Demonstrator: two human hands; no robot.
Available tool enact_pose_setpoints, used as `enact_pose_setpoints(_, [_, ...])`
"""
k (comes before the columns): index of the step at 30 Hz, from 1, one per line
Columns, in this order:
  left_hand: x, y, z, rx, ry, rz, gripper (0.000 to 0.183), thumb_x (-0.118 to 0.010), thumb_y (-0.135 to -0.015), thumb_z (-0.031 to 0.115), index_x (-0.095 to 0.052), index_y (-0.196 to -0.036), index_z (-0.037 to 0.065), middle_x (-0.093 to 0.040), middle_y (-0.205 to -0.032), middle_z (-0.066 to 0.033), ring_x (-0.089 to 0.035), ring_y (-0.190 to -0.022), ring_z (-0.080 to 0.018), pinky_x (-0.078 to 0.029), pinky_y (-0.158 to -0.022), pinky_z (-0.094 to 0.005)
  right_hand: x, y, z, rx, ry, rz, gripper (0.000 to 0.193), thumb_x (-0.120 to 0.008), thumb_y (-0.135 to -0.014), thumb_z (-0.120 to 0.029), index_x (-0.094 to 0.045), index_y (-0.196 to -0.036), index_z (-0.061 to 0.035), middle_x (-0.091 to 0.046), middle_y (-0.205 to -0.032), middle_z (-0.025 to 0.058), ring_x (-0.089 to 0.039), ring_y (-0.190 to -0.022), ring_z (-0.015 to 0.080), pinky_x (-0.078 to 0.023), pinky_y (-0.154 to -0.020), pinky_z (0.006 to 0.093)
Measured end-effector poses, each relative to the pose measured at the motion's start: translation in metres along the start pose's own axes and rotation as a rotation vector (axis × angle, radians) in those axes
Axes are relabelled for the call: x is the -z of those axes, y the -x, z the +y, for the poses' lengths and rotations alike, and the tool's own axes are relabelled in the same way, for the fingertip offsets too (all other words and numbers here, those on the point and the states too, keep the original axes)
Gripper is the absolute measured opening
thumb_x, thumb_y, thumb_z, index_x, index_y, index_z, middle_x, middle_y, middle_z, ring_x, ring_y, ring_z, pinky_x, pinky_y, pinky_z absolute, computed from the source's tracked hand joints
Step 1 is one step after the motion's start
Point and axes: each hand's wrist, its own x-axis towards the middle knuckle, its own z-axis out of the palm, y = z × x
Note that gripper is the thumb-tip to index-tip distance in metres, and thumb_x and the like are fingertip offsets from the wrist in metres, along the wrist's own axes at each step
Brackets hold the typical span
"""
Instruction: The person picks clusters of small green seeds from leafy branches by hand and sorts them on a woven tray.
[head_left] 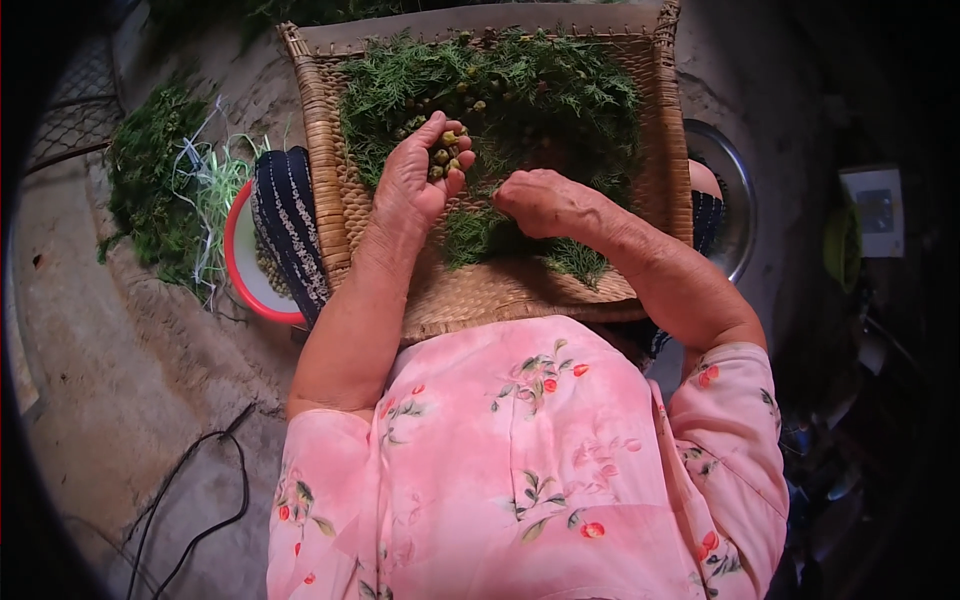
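A woven wicker tray [480, 290] rests across my lap, strewn with green feathery conifer sprigs [590, 90]. Several small round green cones [443, 157] lie in the cupped palm of my left hand [415, 180], its fingers curled around them over the tray's left half. To its right, my right hand [545, 203] is closed in a fist, low over the sprigs; whatever its fingers pinch is hidden. More loose cones [478, 105] sit among the sprigs just beyond my left hand.
Left of the tray stands a red-rimmed white bowl [238, 265] with small round pieces inside, beside tangled pale strings [222, 165] and a heap of sprigs [155, 190]. A metal basin [742, 190] is at the right, with a green container [843, 245] farther out. Black cord [240, 480] lies on the floor.
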Motion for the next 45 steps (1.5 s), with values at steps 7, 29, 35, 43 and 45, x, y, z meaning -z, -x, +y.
enact_pose_setpoints(7, [-0.003, 0.003, -0.001, -0.024, -0.045, 0.026, 0.028, -0.059, -0.086, 0.036, -0.059, -0.087, 0.009, -0.061, -0.075, -0.0049, -0.06, -0.059, -0.0141, -0.045, -0.04, -0.0189, 0.049, 0.0, 0.01, -0.074, -0.31, 0.563, 0.017, -0.058, -0.079, -0.009, -0.059, -0.095, -0.0055, -0.062, -0.076, 0.01, -0.063, -0.07, 0.0216, -0.051, -0.06, 0.0321])
enact_pose_setpoints(29, [0.008, 0.004, 0.022, -0.111, 0.209, -0.096, 0.02, -0.059, -0.087, 0.028, -0.06, -0.09, 0.008, -0.061, -0.078, -0.0033, -0.059, -0.062, -0.015, -0.043, -0.04, -0.0207, 0.012, -0.01, -0.003, -0.053, -0.084, 0.179, 0.009, -0.055, -0.078, -0.013, -0.057, -0.083, -0.0052, -0.059, -0.086, 0.0117, -0.058, -0.085, 0.0305, -0.049, -0.068, 0.0393])
enact_pose_setpoints(35, [0.008, 0.004, 0.022, -0.119, 0.185, -0.047, 0.019, -0.059, -0.087, 0.027, -0.06, -0.089, 0.008, -0.06, -0.078, -0.0032, -0.059, -0.062, -0.0147, -0.043, -0.04, -0.0203, -0.015, -0.011, -0.008, -0.02, 0.313, 0.514, 0.02, -0.052, -0.076, -0.007, -0.057, -0.094, 0.0004, -0.051, -0.096, 0.0152, -0.049, -0.095, 0.0325, -0.045, -0.075, 0.0402])
enact_pose_setpoints(43, [0.008, 0.001, 0.019, -0.123, 0.137, -0.034, 0.02, -0.058, -0.087, 0.029, -0.058, -0.091, 0.009, -0.061, -0.078, -0.0034, -0.059, -0.063, -0.0139, -0.043, -0.041, -0.0199, 0.026, -0.006, 0.008, -0.19, 0.064, 0.311, 0.018, -0.05, -0.073, -0.001, -0.057, -0.089, -0.0071, -0.058, -0.087, 0.0121, -0.06, -0.081, 0.0307, -0.05, -0.065, 0.039])
enact_pose_setpoints(45, [0.004, 0.006, 0.018, -0.135, 0.103, -0.036, 0.021, -0.057, -0.088, 0.03, -0.058, -0.091, 0.009, -0.061, -0.078, -0.0034, -0.06, -0.063, -0.0134, -0.043, -0.042, -0.0198, 0.028, -0.006, 0.036, -0.261, 0.103, 0.403, 0.017, -0.054, -0.074, -0.005, -0.056, -0.091, -0.0058, -0.057, -0.086, 0.0128, -0.058, -0.082, 0.0315, -0.048, -0.068, 0.0407])
